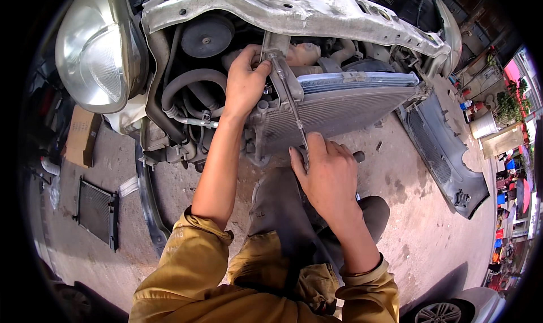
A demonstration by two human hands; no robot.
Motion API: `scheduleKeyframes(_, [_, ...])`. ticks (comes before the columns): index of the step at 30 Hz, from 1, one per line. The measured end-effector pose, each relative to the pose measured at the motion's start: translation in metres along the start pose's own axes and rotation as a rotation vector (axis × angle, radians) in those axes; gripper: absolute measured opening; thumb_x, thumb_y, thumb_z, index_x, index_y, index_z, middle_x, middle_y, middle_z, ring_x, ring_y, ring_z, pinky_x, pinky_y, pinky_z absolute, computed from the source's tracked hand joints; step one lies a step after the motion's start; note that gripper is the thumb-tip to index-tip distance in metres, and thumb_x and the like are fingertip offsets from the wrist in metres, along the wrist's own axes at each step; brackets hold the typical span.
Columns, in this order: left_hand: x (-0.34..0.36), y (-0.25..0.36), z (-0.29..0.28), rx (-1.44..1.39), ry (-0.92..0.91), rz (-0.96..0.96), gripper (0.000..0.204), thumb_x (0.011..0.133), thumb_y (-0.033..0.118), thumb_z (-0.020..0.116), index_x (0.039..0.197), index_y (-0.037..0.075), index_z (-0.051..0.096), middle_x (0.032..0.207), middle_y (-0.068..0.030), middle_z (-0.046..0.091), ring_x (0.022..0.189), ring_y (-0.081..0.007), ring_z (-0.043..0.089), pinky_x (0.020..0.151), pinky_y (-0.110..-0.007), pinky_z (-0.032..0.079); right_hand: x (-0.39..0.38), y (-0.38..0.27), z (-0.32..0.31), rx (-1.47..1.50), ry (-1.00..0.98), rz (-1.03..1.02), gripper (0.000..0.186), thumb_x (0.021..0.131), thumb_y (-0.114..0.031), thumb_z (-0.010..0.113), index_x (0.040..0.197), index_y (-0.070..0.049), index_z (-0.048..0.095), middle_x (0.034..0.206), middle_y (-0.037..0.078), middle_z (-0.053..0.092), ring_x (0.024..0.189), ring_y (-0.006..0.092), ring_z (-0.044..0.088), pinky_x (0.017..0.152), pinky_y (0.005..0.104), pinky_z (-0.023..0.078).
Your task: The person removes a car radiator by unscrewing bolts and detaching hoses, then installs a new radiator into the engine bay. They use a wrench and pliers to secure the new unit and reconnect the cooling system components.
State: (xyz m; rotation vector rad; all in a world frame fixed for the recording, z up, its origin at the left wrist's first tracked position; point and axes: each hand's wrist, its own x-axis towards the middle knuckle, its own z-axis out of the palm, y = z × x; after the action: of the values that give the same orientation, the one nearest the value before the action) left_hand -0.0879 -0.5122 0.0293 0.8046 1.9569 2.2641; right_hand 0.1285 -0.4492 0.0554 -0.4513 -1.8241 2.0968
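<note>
My right hand (328, 170) is closed round the handle end of a socket wrench with a long extension (292, 105). Its metal shaft slants up and left across the radiator (339, 111), and its tip meets a metal upright bracket (276, 43) below the car's front crossmember (300, 15). Beside that tip, my left hand (247, 83) has its fingers curled round the bracket's left edge, thumb in front. The fastener at the tip is too small to make out. Part of the wrench's handle is hidden by my right fingers.
A headlight (96, 51) and bent black hoses (192, 85) lie left of my arms. On the floor are a loose radiator (97, 213), a cardboard box (83, 136) and a long dark trim strip (148, 193). A dark bumper piece (444, 153) lies right.
</note>
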Motion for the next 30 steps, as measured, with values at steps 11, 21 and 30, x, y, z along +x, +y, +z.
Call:
scheduleKeyframes(11, [0.004,0.001,-0.008,-0.087,-0.015,-0.053,0.025,0.086,-0.003,0.058,0.111,-0.007,0.06,0.097,-0.0129,0.069,0.089,-0.017,0.063,0.083,-0.029,0.048,0.009,0.002,-0.015,0.197,-0.143,0.061,0.022,0.099,-0.023,0.059,0.094,-0.002,0.058,0.064,-0.002,0.05,0.048,0.0077,0.041,0.042,0.0253,0.031])
scheduleKeyframes(21, [0.011,-0.015,-0.004,0.031,0.046,0.071,0.03,0.079,0.004,0.057,0.107,-0.006,0.065,0.097,-0.0239,0.069,0.095,-0.0339,0.067,0.086,-0.04,0.05,0.012,-0.011,-0.012,0.155,-0.143,0.083,0.016,0.097,-0.014,0.06,0.102,0.002,0.062,0.064,-0.003,0.047,0.045,0.0078,0.036,0.042,0.0235,0.027])
scheduleKeyframes(30, [-0.12,0.039,0.029,0.345,0.425,0.38,0.037,0.078,0.008,0.06,0.114,-0.002,0.056,0.123,-0.0195,0.054,0.12,-0.0333,0.049,0.101,-0.043,0.042,0.023,-0.013,-0.023,0.434,-0.136,0.237,0.025,0.102,-0.019,0.05,0.113,0.004,0.055,0.067,0.001,0.049,0.049,0.0076,0.041,0.043,0.0248,0.032])
